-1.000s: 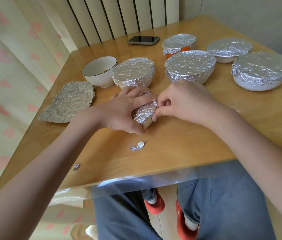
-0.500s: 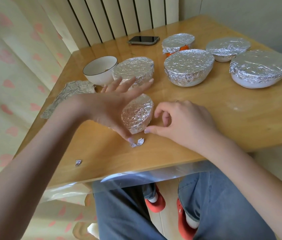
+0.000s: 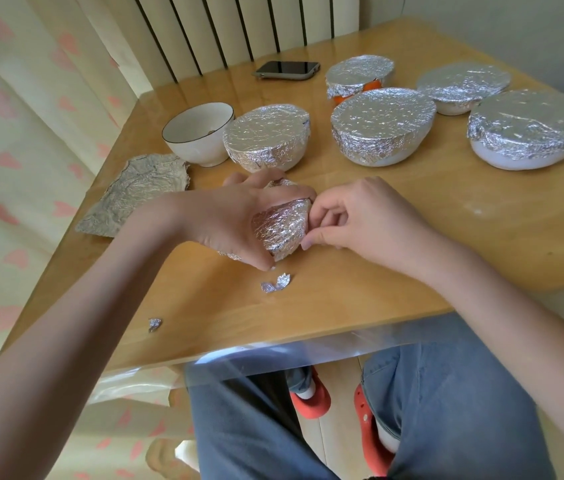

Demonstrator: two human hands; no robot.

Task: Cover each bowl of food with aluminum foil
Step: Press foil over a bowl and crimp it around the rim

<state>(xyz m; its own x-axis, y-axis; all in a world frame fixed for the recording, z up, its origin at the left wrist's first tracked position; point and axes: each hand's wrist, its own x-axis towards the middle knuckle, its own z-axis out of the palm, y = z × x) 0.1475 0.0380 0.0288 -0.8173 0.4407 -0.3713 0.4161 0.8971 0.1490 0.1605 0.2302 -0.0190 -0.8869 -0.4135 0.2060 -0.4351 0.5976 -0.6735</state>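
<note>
**Both hands on a small foil-wrapped bowl at the frame's centre**

A wooden table (image 3: 412, 244) fills the middle of the frame. The largest foil-covered white bowl (image 3: 529, 133) sits at the right edge. Left of it stands a second covered white bowl (image 3: 382, 124), and behind these, toward the upper right, a covered shallow bowl (image 3: 462, 86) and a covered orange container (image 3: 360, 76). A further covered bowl (image 3: 268, 136) sits left of centre, just beside an uncovered white bowl (image 3: 197, 133) with a dark rim. A crumpled foil sheet (image 3: 135, 194) lies flat at the left edge of the table. A dark phone (image 3: 287, 69) lies near the far edge, top centre.

At the centre, the left hand (image 3: 235, 220) curls around a small foil-wrapped bowl (image 3: 282, 226), gripping it from the left with the thumb low by the table. The right hand (image 3: 360, 216) meets the bowl from the right, its fingers curled and pinching the foil at the bowl's edge.

Just below the hands lie two small foil scraps (image 3: 275, 284), and a smaller foil bit (image 3: 154, 323) sits at lower left near the table's front edge.
</note>
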